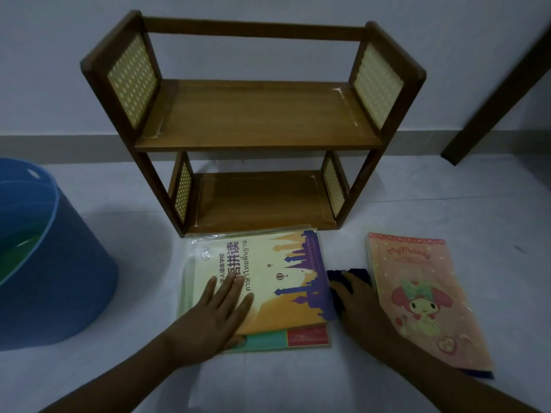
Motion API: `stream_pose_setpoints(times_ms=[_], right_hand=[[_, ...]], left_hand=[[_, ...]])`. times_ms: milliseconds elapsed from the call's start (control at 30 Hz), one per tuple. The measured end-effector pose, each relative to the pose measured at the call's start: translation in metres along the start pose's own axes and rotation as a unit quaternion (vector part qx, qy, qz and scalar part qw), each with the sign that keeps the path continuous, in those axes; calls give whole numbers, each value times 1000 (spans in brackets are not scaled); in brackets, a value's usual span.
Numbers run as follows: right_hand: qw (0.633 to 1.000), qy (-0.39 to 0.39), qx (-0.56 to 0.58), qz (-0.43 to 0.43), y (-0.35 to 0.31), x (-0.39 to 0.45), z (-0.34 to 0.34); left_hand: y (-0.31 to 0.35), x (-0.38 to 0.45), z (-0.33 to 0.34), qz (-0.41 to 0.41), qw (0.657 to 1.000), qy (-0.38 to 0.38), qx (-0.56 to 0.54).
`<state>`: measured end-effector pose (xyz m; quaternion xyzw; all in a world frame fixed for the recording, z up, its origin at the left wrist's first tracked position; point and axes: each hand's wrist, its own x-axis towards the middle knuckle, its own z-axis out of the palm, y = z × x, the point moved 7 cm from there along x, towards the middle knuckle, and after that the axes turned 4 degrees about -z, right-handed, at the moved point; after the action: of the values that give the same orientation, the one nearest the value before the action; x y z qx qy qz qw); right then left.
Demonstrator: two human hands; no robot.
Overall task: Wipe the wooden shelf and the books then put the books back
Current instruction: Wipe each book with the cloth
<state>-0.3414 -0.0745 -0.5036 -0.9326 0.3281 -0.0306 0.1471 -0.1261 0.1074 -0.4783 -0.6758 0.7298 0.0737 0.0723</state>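
A two-tier wooden shelf [253, 114] with woven side panels stands against the wall, both tiers bare. In front of it lies a stack of books, topped by a yellow and purple book [277, 269]. My left hand [217, 311] presses flat on that cover with straight fingers. My right hand [360, 302] lies on a dark blue cloth [351, 274] on the floor at the stack's right edge, fingers curled over it. A pink My Melody book [417, 293] lies flat further right.
A large blue bucket [59, 263] stands at the left, something green inside it. A dark wooden door frame [501, 93] leans in at the upper right. Pale floor lies around the books and shelf.
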Motion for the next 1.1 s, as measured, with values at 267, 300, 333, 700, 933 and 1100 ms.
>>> stream_pose_setpoints(times_ms=[267, 300, 333, 700, 933, 1100], right_hand=[[998, 5, 50, 34, -5, -2, -17], [998, -3, 52, 33, -5, -1, -18], [998, -2, 53, 18, -5, 1, -19], [971, -18, 230, 67, -13, 0, -36], [995, 35, 90, 34, 6, 4, -19], [977, 44, 180, 107, 7, 8, -25]], left_hand=[[18, 5, -50, 53, 996, 13, 75], [22, 8, -69, 65, 995, 31, 72], [25, 12, -92, 76, 994, 53, 64], [-33, -11, -185, -98, 884, 166, -426], [-65, -29, -90, -275, 785, 109, -544], [-73, -49, -33, -349, 752, 66, -556]])
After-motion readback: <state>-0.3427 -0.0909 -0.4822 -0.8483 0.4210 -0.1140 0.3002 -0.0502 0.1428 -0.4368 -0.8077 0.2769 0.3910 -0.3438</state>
